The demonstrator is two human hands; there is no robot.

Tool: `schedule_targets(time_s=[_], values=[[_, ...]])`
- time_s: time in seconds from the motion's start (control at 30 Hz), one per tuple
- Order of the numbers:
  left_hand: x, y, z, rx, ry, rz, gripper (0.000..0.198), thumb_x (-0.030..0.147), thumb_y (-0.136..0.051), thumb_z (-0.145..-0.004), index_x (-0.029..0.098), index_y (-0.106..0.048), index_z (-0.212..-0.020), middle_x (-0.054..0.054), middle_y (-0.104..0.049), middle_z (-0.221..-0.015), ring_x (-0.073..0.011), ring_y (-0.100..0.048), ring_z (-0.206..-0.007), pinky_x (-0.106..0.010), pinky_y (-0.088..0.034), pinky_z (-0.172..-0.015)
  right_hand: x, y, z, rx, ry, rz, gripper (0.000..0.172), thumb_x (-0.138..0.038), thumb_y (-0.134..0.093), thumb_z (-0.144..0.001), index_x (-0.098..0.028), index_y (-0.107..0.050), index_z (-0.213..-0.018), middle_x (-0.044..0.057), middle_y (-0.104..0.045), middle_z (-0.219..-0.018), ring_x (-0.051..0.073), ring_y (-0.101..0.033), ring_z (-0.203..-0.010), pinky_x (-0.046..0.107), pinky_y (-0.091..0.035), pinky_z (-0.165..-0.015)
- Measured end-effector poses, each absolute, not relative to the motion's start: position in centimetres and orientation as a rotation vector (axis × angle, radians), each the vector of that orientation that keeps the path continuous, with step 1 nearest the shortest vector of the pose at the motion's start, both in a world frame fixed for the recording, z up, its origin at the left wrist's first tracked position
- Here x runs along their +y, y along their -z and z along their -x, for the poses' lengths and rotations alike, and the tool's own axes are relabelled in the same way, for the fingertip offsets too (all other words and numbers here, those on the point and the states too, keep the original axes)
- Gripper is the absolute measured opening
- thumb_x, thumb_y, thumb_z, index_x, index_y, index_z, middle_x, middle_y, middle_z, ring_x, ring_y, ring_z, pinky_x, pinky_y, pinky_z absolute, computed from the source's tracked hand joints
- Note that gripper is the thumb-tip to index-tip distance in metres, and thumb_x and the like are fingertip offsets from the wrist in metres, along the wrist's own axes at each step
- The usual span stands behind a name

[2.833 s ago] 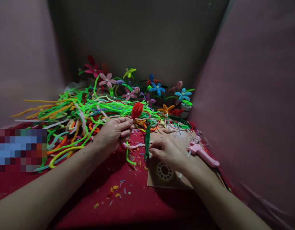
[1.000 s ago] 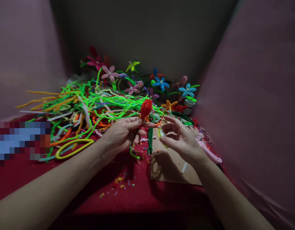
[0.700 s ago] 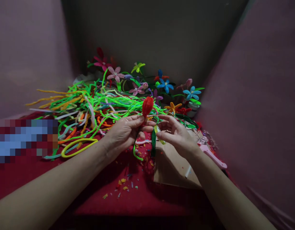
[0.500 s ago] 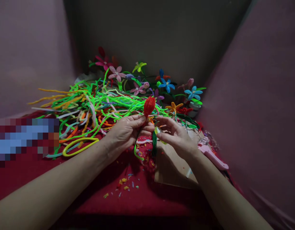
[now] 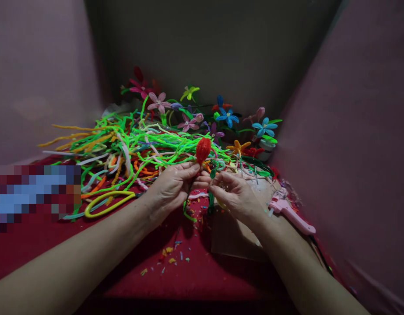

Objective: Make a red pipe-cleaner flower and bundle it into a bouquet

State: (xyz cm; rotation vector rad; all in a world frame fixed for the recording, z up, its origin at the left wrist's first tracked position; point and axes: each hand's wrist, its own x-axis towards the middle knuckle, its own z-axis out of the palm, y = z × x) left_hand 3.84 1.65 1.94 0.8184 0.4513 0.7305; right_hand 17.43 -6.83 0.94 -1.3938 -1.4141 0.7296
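Observation:
A red fuzzy flower bud (image 5: 203, 149), apparently of pipe cleaner, stands upright above my left hand (image 5: 175, 186). The thumb and fingers of that hand pinch the stem just below the bud. To its right my right hand (image 5: 233, 194) has its thumb and index finger pressed together, close to the left fingertips. A dark green strip (image 5: 211, 199) hangs at the right fingertips; whether they grip it I cannot tell. Something pale yellow is mostly hidden under the right palm. A light green stem end (image 5: 189, 214) shows below the left hand.
A tangled heap of pipe cleaners (image 5: 123, 148) covers the back left. Finished fuzzy flowers (image 5: 228, 117) stand behind it. Yellow-handled scissors or pliers (image 5: 90, 212) lie left, a cardboard piece (image 5: 231, 240) and pink glue gun (image 5: 292, 212) right. Fluff scraps (image 5: 169, 251) dot the red cloth (image 5: 175, 280).
My right thumb and index finger have closed together, and the pale yellow thing beneath them is now mostly hidden. The red bud has dipped slightly in my left hand.

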Motion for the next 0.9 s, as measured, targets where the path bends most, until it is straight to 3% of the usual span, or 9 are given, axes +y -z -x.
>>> schedule_targets(time_s=[0.13, 0.33, 0.53, 0.6, 0.73, 0.9], values=[[1.6, -1.4, -3.8, 0.433, -0.694, -0.837, 0.016, 0.005, -0.049, -0.082, 0.007, -0.060, -0.070, -0.009, -0.065, -0.063, -0.0135, -0.063, -0.050, -0.023, -0.053, -0.050, -6.9, -0.9, -18.0, -1.402, -0.797, 1.401, 0.014, -0.029, -0.061, -0.077, -0.019, -0.055, -0.069, -0.004, -0.044, -0.062, 0.009, -0.040, -0.056, 0.024, -0.032, -0.053], [1.4, -1.3, -3.9, 0.425, -0.701, -0.851, 0.016, 0.004, -0.048, -0.082, 0.006, -0.059, -0.071, -0.010, -0.065, -0.064, -0.0150, -0.063, -0.051, -0.026, -0.054, -0.053, -6.6, -0.9, -18.9, -1.587, -0.670, 1.365, 0.008, -0.027, -0.067, -0.073, -0.020, -0.065, -0.070, 0.001, -0.059, -0.076, 0.016, -0.054, -0.078, 0.035, -0.039, -0.080], [0.7, -1.9, -4.0, 0.483, -0.713, -0.872, 0.020, 0.004, -0.047, -0.083, 0.005, -0.059, -0.067, -0.011, -0.065, -0.059, -0.0144, -0.063, -0.048, -0.024, -0.054, -0.051, -6.4, -0.8, -19.4, -1.554, -0.746, 1.287, 0.005, -0.025, -0.074, -0.067, -0.023, -0.070, -0.069, 0.002, -0.062, -0.090, 0.018, -0.056, -0.094, 0.036, -0.039, -0.089], [0.7, -2.0, -4.1, 0.484, -0.704, -0.866, 0.019, 0.004, -0.046, -0.083, 0.006, -0.059, -0.069, -0.011, -0.066, -0.061, -0.0154, -0.064, -0.049, -0.025, -0.055, -0.051, -6.5, -0.7, -19.5, -1.507, -0.887, 1.232, 0.006, -0.026, -0.072, -0.068, -0.022, -0.068, -0.070, 0.001, -0.062, -0.087, 0.017, -0.056, -0.090, 0.035, -0.040, -0.086], [0.8, -2.2, -4.1, 0.487, -0.720, -0.840, 0.021, 0.003, -0.044, -0.084, 0.007, -0.058, -0.069, -0.011, -0.065, -0.061, -0.0162, -0.064, -0.050, -0.027, -0.054, -0.050, -6.8, -0.2, -18.7, -1.155, -1.260, 1.079, 0.013, -0.030, -0.065, -0.074, -0.019, -0.059, -0.073, -0.002, -0.056, -0.069, 0.012, -0.051, -0.064, 0.028, -0.040, -0.064], [0.9, -2.0, -4.0, 0.479, -0.712, -0.838, 0.018, 0.004, -0.047, -0.084, 0.006, -0.059, -0.071, -0.011, -0.066, -0.064, -0.0145, -0.064, -0.051, -0.025, -0.054, -0.052, -7.0, 0.1, -17.4, -0.970, -1.252, 1.058, 0.014, -0.025, -0.060, -0.071, -0.019, -0.049, -0.065, -0.004, -0.046, -0.057, 0.010, -0.041, -0.053, 0.024, -0.033, -0.052]])
